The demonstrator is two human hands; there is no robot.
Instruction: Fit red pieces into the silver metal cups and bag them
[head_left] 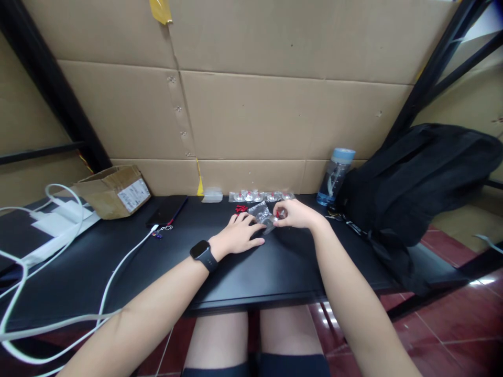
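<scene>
My left hand (237, 234), with a black watch on its wrist, lies palm down on the black table. Its fingers are spread, and the fingertips touch the lower edge of a clear plastic bag (259, 210). My right hand (295, 213) is closed in a pinch on a small round silver-and-red piece (280, 214) at the bag's right side. Fingers partly cover that piece, so its kind is unclear. Small red pieces (241, 208) lie just beyond my left fingertips. Behind them, several round silver-and-red pieces in clear wrapping (257, 196) form a row along the cardboard wall.
Flat clear plastic bags (212, 195) lie left of the row. Farther left are a phone (168, 210), an open cardboard box (113, 192) and white cables (129, 255). A water bottle (335, 178) and a black backpack (420, 183) stand on the right.
</scene>
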